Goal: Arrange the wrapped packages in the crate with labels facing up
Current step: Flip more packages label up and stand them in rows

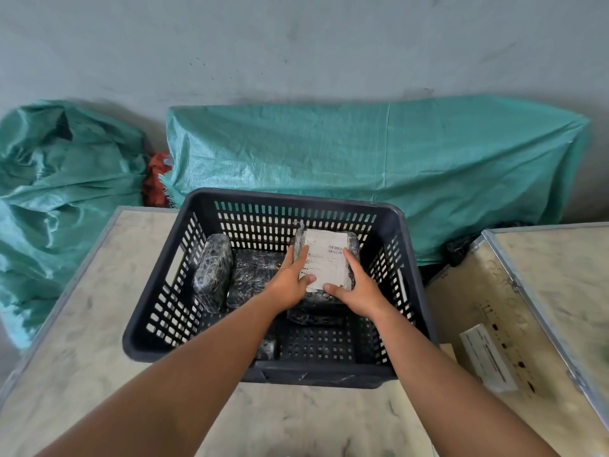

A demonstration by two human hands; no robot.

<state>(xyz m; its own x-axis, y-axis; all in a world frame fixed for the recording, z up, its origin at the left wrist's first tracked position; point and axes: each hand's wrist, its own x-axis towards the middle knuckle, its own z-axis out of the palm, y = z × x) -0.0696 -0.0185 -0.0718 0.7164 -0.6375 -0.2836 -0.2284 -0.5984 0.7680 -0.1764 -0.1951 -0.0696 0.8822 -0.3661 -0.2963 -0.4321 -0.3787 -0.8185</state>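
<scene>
A dark perforated plastic crate (158, 285) stands on the table in front of me. Inside, both hands hold a black bubble-wrapped package (329, 255) with its white barcode label facing up, at the crate's right side. My left hand (290, 282) grips its left edge and my right hand (357, 288) its right edge. Under it lies another wrapped package (314, 316). One wrapped package (212, 272) stands on edge against the left wall, and a flat one (253, 275) lies beside it, no labels showing. A small wrapped piece (265, 348) sits by the near wall.
The crate rests on a pale table (82, 341) with a metal rim. To the right stands a wooden case (527, 291) carrying a white label (487, 361). Green woven sacks (362, 153) lie along the grey wall behind, with another sack (56, 192) at the left.
</scene>
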